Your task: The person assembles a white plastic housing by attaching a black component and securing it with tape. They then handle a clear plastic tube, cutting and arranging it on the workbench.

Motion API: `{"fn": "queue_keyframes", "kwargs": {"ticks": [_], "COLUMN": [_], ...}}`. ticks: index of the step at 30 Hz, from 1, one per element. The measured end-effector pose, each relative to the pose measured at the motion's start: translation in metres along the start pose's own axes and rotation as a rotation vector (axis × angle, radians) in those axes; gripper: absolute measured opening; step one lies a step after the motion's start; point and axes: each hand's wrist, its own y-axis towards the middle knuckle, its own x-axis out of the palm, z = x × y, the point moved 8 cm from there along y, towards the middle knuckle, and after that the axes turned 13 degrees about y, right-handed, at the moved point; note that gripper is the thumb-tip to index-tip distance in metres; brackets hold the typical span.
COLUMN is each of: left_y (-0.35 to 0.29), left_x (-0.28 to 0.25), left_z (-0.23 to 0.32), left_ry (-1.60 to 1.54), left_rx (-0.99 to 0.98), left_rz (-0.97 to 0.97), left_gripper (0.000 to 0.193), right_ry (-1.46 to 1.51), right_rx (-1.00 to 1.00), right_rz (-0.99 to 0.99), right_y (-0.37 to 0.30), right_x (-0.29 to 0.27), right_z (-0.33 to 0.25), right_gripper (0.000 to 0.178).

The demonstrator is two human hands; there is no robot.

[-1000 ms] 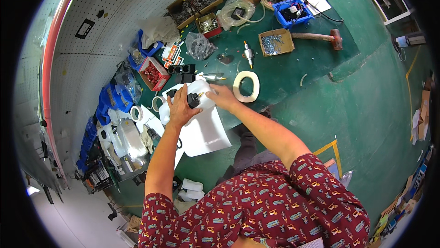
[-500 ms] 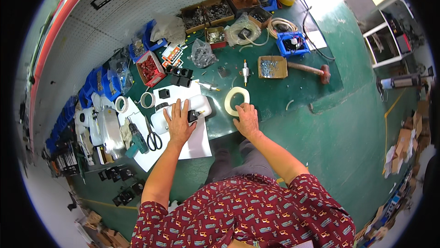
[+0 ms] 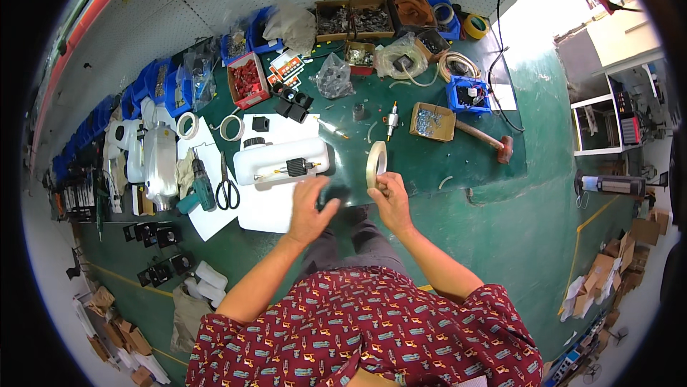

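Note:
My right hand (image 3: 393, 204) pinches a roll of cream tape (image 3: 372, 163), which stands on its edge just above the table front. My left hand (image 3: 308, 214) hovers near the table edge with nothing in it, thumb apart from the fingers; its fingertips are somewhat blurred. Left of it, a white plastic bottle (image 3: 247, 167) with a black cap (image 3: 254, 142) lies on white paper (image 3: 268, 208). A black ridged fitting with brass-coloured ends (image 3: 295, 167) rests on the bottle's side. Beyond the tape roll are two slim metal fittings, one (image 3: 392, 121) upright in view, the other (image 3: 331, 128) slanted.
Scissors (image 3: 227, 190) and a green cordless drill (image 3: 202, 185) lie at left, near two tape rolls (image 3: 232, 128). A carton of small screws (image 3: 431, 122) and a hammer (image 3: 494, 145) sit at right. Blue bins (image 3: 175, 93) and part boxes (image 3: 247, 80) line the back.
My left hand has lifted off the white bottle and moved right, toward the tape. My right hand has tipped the tape roll from lying flat up onto its edge. The view has shifted.

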Motion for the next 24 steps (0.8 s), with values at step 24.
{"fn": "queue_keyframes", "kwargs": {"ticks": [24], "left_y": [0.014], "left_x": [-0.010], "left_z": [0.077], "left_ry": [-0.196], "left_rx": [-0.117], "left_rz": [-0.082], "left_gripper": [0.040], "right_ry": [-0.053], "right_rx": [-0.192], "right_rz": [-0.307], "right_y": [0.048], "right_x": [0.025], "right_z": [-0.149], "right_gripper": [0.033]}}
